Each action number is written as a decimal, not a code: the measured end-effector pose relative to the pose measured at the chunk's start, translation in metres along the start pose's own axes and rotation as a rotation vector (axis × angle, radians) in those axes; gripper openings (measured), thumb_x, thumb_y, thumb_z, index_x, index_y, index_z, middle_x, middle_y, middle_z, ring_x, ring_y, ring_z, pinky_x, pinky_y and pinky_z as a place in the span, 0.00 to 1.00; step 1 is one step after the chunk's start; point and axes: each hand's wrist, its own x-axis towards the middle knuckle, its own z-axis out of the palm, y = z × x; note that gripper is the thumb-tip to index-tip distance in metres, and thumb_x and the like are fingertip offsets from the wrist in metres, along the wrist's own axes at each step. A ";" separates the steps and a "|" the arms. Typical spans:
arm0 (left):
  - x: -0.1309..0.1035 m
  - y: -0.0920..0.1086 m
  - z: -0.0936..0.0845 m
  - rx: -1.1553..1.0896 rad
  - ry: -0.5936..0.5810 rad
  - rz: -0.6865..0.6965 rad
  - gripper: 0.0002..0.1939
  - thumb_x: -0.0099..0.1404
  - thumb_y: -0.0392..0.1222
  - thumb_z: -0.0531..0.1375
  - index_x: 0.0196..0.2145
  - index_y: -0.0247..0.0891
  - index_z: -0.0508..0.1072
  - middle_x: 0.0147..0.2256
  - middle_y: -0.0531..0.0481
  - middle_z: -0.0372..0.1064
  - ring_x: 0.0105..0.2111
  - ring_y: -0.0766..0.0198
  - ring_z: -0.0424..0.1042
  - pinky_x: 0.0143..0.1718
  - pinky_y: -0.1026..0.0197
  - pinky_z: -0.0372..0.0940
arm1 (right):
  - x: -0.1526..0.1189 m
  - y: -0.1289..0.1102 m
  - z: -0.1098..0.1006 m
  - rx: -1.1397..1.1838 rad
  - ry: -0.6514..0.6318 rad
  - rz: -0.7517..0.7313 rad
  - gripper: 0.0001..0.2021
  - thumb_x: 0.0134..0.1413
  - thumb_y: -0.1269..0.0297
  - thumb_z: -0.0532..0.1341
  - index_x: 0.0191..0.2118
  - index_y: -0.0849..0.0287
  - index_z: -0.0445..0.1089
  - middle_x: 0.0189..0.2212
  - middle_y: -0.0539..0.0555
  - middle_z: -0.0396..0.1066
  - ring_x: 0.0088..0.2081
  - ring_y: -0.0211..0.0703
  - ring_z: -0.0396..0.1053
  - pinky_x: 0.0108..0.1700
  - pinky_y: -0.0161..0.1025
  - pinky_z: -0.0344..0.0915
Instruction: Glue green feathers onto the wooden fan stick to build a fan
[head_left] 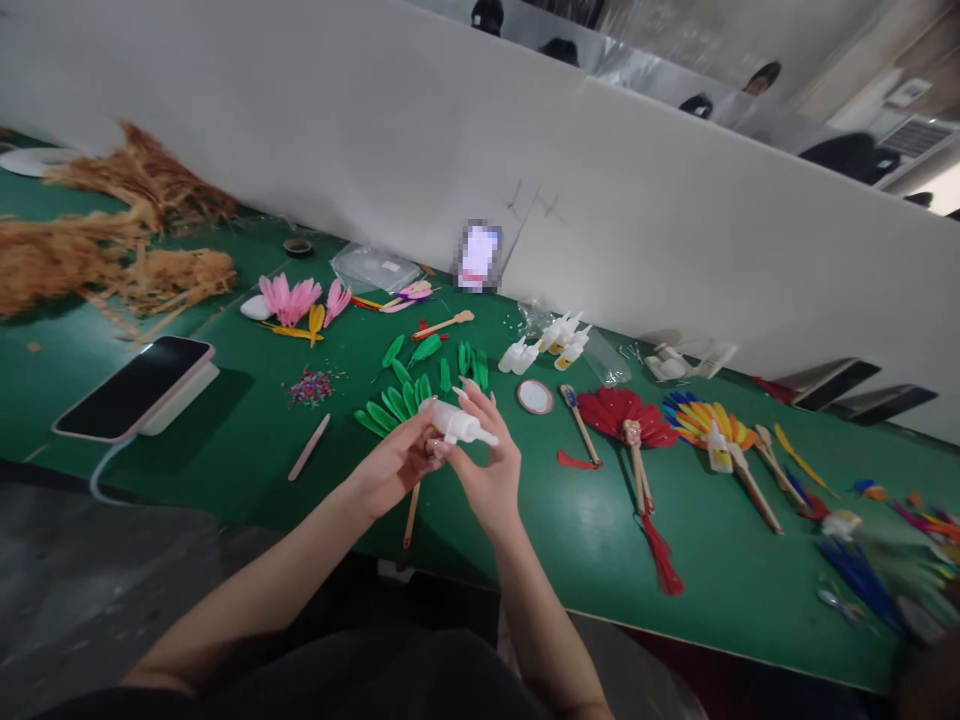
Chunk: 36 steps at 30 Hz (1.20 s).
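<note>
My left hand is closed round the body of a small white glue bottle, whose nozzle points right. My right hand curves about the same bottle, its thumb below it and its fingers above, partly apart. Just beneath the hands lies a fan of green feathers with a wooden handle reaching toward the table's front edge. More loose green feathers are scattered behind it. Part of the fan is hidden by my hands.
Several glue bottles stand behind a round white disc. A red feather fan and a multicoloured fan lie right. To the left are tweezers, colourful beads, pink feathers and a phone on a stand.
</note>
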 end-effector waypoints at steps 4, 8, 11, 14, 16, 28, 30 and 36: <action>-0.001 -0.013 -0.004 0.223 -0.016 0.080 0.21 0.58 0.60 0.60 0.33 0.37 0.73 0.29 0.49 0.71 0.27 0.67 0.68 0.28 0.64 0.65 | -0.001 0.002 0.003 -0.009 0.040 0.026 0.14 0.51 0.61 0.64 0.44 0.57 0.72 0.43 0.54 0.77 0.48 0.47 0.73 0.64 0.60 0.48; -0.001 -0.005 -0.038 0.632 0.230 0.398 0.20 0.64 0.56 0.54 0.41 0.37 0.73 0.41 0.44 0.74 0.38 0.61 0.71 0.35 0.62 0.65 | -0.007 0.025 -0.015 -0.076 0.176 0.156 0.12 0.54 0.59 0.61 0.42 0.59 0.73 0.41 0.55 0.77 0.47 0.47 0.73 0.58 0.54 0.60; 0.007 0.013 -0.083 0.954 0.533 0.573 0.17 0.64 0.53 0.54 0.40 0.37 0.72 0.40 0.45 0.74 0.38 0.58 0.71 0.37 0.59 0.64 | -0.010 0.054 -0.034 -0.363 0.157 0.257 0.17 0.53 0.52 0.61 0.42 0.59 0.74 0.42 0.58 0.77 0.48 0.51 0.71 0.53 0.53 0.64; 0.024 0.027 -0.124 1.338 0.562 0.572 0.18 0.62 0.54 0.55 0.38 0.38 0.74 0.40 0.45 0.73 0.38 0.56 0.70 0.43 0.54 0.63 | -0.012 0.081 -0.045 -0.576 0.145 0.294 0.21 0.49 0.47 0.61 0.39 0.61 0.75 0.38 0.61 0.78 0.52 0.59 0.67 0.54 0.56 0.61; 0.038 0.029 -0.138 1.474 0.469 0.597 0.17 0.62 0.55 0.55 0.36 0.39 0.74 0.40 0.44 0.72 0.44 0.53 0.68 0.50 0.50 0.59 | -0.014 0.092 -0.045 -0.606 0.139 0.289 0.22 0.49 0.46 0.61 0.38 0.62 0.75 0.37 0.62 0.78 0.50 0.58 0.69 0.55 0.57 0.59; 0.067 0.019 -0.142 1.584 0.351 0.570 0.17 0.60 0.54 0.59 0.25 0.37 0.71 0.40 0.43 0.67 0.46 0.50 0.64 0.51 0.46 0.54 | -0.019 0.104 -0.049 -0.679 0.070 0.251 0.29 0.52 0.47 0.58 0.55 0.61 0.63 0.38 0.58 0.76 0.48 0.51 0.69 0.60 0.59 0.53; 0.067 0.019 -0.141 1.548 0.335 0.587 0.15 0.60 0.53 0.59 0.26 0.37 0.72 0.39 0.44 0.68 0.45 0.52 0.65 0.50 0.47 0.54 | -0.026 0.099 -0.049 -0.726 0.116 0.188 0.33 0.50 0.47 0.61 0.58 0.63 0.60 0.46 0.62 0.72 0.53 0.55 0.66 0.59 0.61 0.54; 0.069 0.018 -0.132 1.480 0.349 0.621 0.14 0.60 0.51 0.60 0.26 0.37 0.71 0.36 0.47 0.68 0.42 0.55 0.68 0.49 0.49 0.55 | -0.074 0.057 -0.012 -0.521 -0.038 -0.190 0.17 0.55 0.64 0.62 0.51 0.55 0.65 0.39 0.56 0.73 0.46 0.47 0.70 0.54 0.51 0.66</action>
